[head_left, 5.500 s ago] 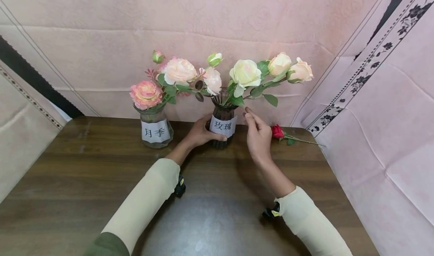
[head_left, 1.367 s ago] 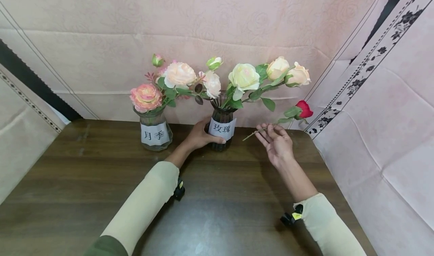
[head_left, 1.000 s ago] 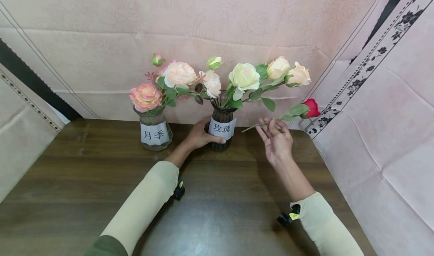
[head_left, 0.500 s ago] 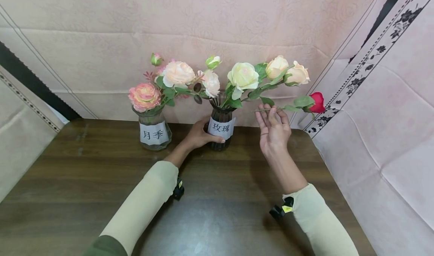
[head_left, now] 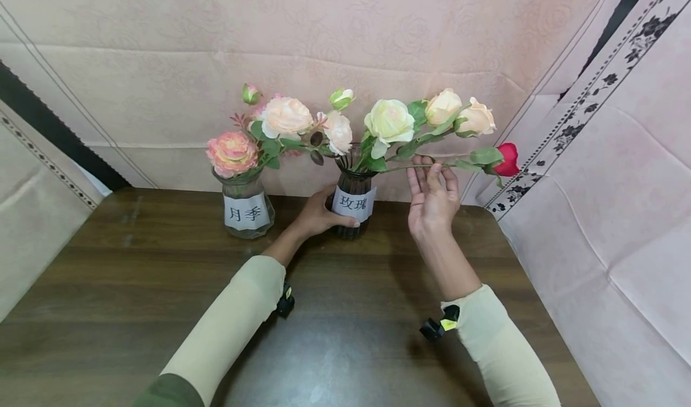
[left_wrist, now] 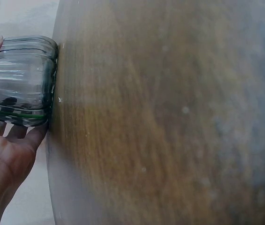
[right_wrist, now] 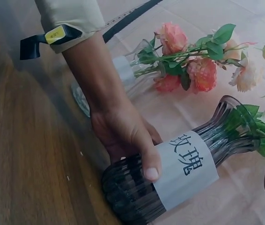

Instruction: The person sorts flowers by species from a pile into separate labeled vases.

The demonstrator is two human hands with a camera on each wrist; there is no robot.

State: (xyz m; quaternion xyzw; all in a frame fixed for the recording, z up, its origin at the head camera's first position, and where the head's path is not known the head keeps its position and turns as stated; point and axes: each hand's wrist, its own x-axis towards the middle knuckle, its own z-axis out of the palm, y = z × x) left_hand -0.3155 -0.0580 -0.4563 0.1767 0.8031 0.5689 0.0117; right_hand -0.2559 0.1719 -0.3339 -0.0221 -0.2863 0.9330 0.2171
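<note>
My left hand grips the lower body of a dark ribbed glass vase with a white paper label. In the right wrist view its thumb lies along the front of this vase. A cream-white rose and two peach roses lean out of the vase to the right. With its fingertips my right hand pinches the stem of a red rose, held almost level. The stem's cut end reaches the leaves at the vase's mouth; whether it is inside is hidden.
Left of the dark vase stands a clear glass vase with another label, filled with pink and pale blooms. Both vases are near the back edge of the brown wooden table. A pale pink cloth hangs behind.
The red rose, lying on the table at first, was picked up by my right hand. It has since risen and moved left, bringing the stem's end to the vase's mouth. My left hand stays put.
</note>
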